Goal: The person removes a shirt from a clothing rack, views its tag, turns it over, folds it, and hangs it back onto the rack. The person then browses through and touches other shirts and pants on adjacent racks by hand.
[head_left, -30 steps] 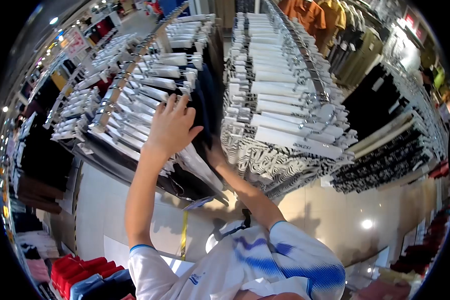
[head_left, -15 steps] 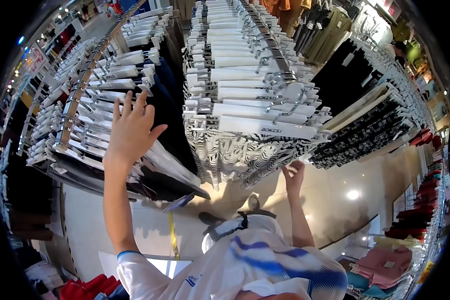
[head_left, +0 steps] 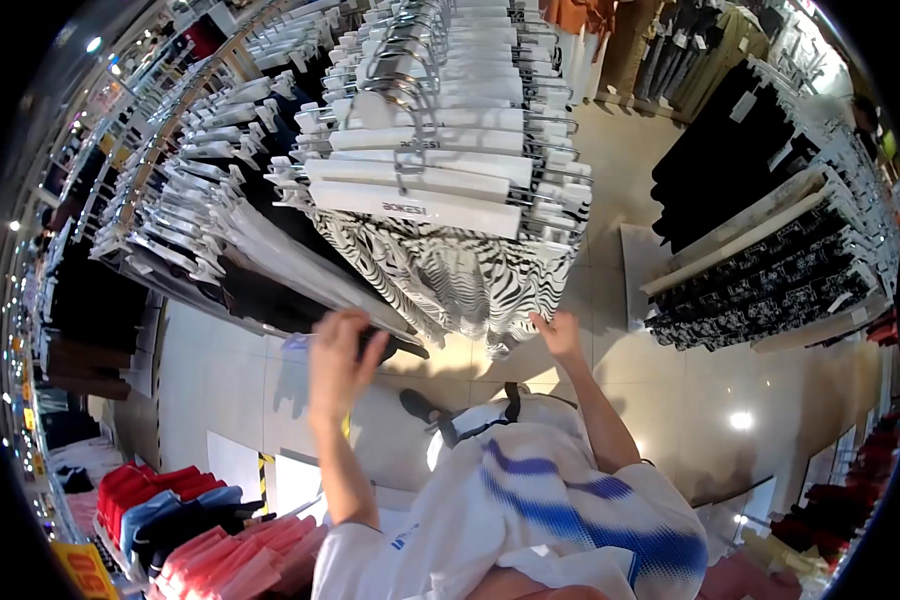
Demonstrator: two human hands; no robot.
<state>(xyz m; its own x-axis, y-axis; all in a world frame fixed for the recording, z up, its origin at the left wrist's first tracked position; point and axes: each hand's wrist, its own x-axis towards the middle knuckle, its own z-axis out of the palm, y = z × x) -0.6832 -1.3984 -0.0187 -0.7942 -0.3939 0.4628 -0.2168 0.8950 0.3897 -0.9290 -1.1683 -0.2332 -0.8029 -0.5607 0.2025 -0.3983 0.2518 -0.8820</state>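
Observation:
Zebra-print garments (head_left: 470,280) in black and white hang from white clip hangers (head_left: 420,205) in front of me; whether they are trousers or skirts I cannot tell. My right hand (head_left: 562,338) is at the lower right edge of the front one, thumb and fingers pinched on its fabric. Lower left, my left hand (head_left: 340,365) is raised beside the dark garments (head_left: 270,295), holding nothing, thumb apart from its slightly blurred fingers. The front hanger carries black lettering.
To the left stands a rail (head_left: 150,165) packed with hangered clothes. Black patterned garments (head_left: 770,275) hang on the right. Folded red clothes (head_left: 150,490) and pink clothes (head_left: 235,555) lie at lower left. A tiled floor (head_left: 670,400) shows between the racks.
My left hand has come down and right, away from the left rail's hangers. My right hand has moved onto the zebra-print garment's edge. The view has shifted.

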